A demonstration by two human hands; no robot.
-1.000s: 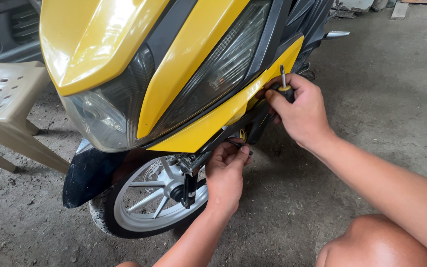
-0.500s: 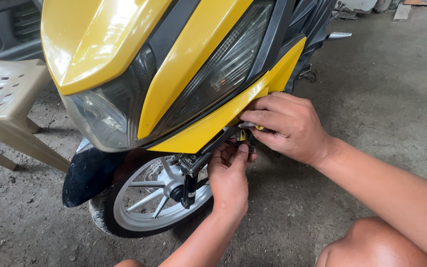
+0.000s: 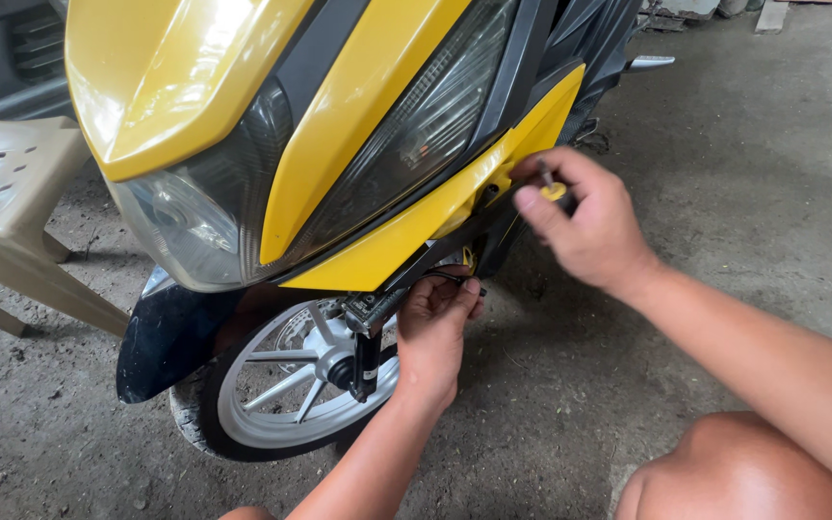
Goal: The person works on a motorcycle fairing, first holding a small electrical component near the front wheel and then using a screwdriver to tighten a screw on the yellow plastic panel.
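1. Could slip: small screwdriver (image 3: 549, 183) pinched tight in right hand (image 3: 585, 226), tip hard to see, right at edge of yellow panel (image 3: 455, 197).
2. Could scratch shiny paint if tip skids off.
3. Could get pinched: left hand (image 3: 432, 327) curled up under panel, fingers closed on something small and dark, too hidden to tell what.
4. Looks bright yellow, smooth and glossy, running below dark headlight (image 3: 387, 154).
5. Sits at scooter front, above silver front wheel (image 3: 286, 385), beside tan plastic chair (image 3: 12, 202).
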